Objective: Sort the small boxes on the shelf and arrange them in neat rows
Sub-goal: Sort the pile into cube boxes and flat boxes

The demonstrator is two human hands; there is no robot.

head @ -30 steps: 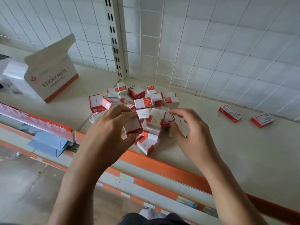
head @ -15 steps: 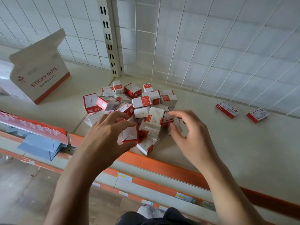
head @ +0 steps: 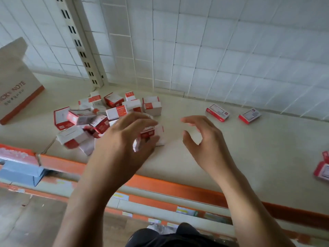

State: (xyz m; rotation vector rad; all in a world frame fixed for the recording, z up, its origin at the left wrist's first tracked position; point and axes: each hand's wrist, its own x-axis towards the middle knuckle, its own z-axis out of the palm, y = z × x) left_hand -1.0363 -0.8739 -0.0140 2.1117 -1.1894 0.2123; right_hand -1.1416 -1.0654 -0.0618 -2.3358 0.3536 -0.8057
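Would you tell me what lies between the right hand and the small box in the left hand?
Only bare shelf: in the head view nothing lies between the right hand and the left hand's small box.

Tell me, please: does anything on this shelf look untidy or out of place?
Yes. The small boxes lie in a jumbled heap on the shelf, many tilted or on their sides, in no rows. Two flat boxes lie apart to the right near the back grid, both askew. The left hand grips one small box.

Small boxes [head: 114, 102] red-white; shelf [head: 249, 148] cream, orange front edge [head: 169, 186]; back panel [head: 213, 50] white grid.
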